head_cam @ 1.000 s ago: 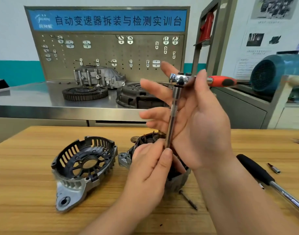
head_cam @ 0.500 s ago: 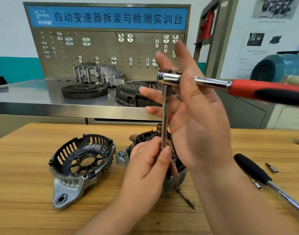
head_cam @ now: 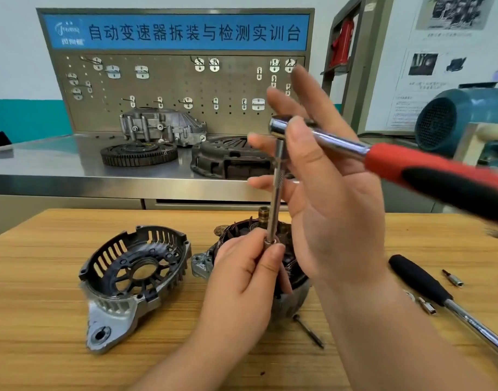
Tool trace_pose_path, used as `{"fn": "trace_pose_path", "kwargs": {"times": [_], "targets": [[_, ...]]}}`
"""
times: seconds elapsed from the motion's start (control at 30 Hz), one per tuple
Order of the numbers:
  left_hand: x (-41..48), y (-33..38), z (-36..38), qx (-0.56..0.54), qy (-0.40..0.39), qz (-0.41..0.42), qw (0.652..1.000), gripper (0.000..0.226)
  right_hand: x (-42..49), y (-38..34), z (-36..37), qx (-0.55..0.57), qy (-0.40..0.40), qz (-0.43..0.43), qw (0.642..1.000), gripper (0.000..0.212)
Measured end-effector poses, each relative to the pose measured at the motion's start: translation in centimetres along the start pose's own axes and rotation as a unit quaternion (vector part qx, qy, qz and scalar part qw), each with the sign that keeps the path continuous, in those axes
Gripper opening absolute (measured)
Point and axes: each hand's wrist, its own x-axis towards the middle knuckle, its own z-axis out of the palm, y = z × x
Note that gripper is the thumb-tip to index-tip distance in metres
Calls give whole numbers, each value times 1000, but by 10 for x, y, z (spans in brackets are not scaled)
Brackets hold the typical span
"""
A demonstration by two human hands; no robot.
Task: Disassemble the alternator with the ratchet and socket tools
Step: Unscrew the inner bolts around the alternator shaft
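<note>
The alternator body (head_cam: pixel 294 304) stands on the wooden table (head_cam: pixel 44 320), its windings and shaft tip (head_cam: pixel 263 214) showing behind my hands. Above it is a long extension bar (head_cam: pixel 277 193), upright, fitted to the head of a red-and-black ratchet (head_cam: pixel 411 162). My left hand (head_cam: pixel 242 283) pinches the bar's lower socket end just over the alternator. At the top, my right hand (head_cam: pixel 335 221) holds the ratchet near its head under the thumb, fingers spread straight. The handle points right, toward me. The removed slotted end cover (head_cam: pixel 129 272) lies to the left.
To the right lie a black-handled chrome tool (head_cam: pixel 420 277) and two small bits (head_cam: pixel 453 279) (head_cam: pixel 427 306). A long bolt (head_cam: pixel 310 331) rests in front of the alternator. Behind the table, a steel bench holds a gear ring (head_cam: pixel 139 153), clutch cover (head_cam: pixel 231 159) and housing (head_cam: pixel 163 125).
The ratchet handle has swung from pointing away at the right round toward me. My right fingers have spread and risen. My left hand stays pinched on the bar's lower end.
</note>
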Motion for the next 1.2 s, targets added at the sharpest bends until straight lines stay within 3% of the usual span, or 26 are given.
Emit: {"fn": "trace_pose_path", "kwargs": {"times": [0.07, 0.13, 0.2, 0.3, 0.4, 0.5, 0.6, 0.73, 0.87, 1.03, 1.2], "targets": [[0, -2, 0, -3, -2, -2, 1000, 29, 0, 0, 0, -42, -18, -12, 999, 41], [0, -4, -1, -15, -3, 0, 1000, 26, -2, 2, 1, 14, -10, 1, 1000, 34], [-1, -2, -1, -30, -3, 7, 1000, 28, -1, 3, 2, 76, -6, 49, 996, 32], [-2, 3, -2, -30, 14, 21, 999, 27, 2, 0, 1, 154, -26, 139, 978, 46], [-2, 0, -1, -6, 10, 59, 998, 30, 3, 0, -1, 178, -50, 177, 967, 52], [-1, -3, 0, 5, 5, 59, 998, 36, 1, 3, -1, 147, -37, 147, 977, 45], [-1, -3, 1, 13, 15, 21, 1000, 32, 0, 6, -1, 62, -5, 64, 996, 31], [0, -3, 2, 11, 17, 9, 1000, 30, 1, 3, -3, -54, -22, -34, 998, 34], [-2, -5, 1, -36, -5, 17, 999, 33, 1, 4, -3, 62, -20, 47, 997, 30], [-2, 1, 2, -9, 25, 63, 998, 22, 4, -2, -6, 204, -61, 185, 959, 48], [-3, -2, 4, -5, 26, 57, 998, 26, 2, 0, -3, 130, -61, 118, 983, 35]]}}
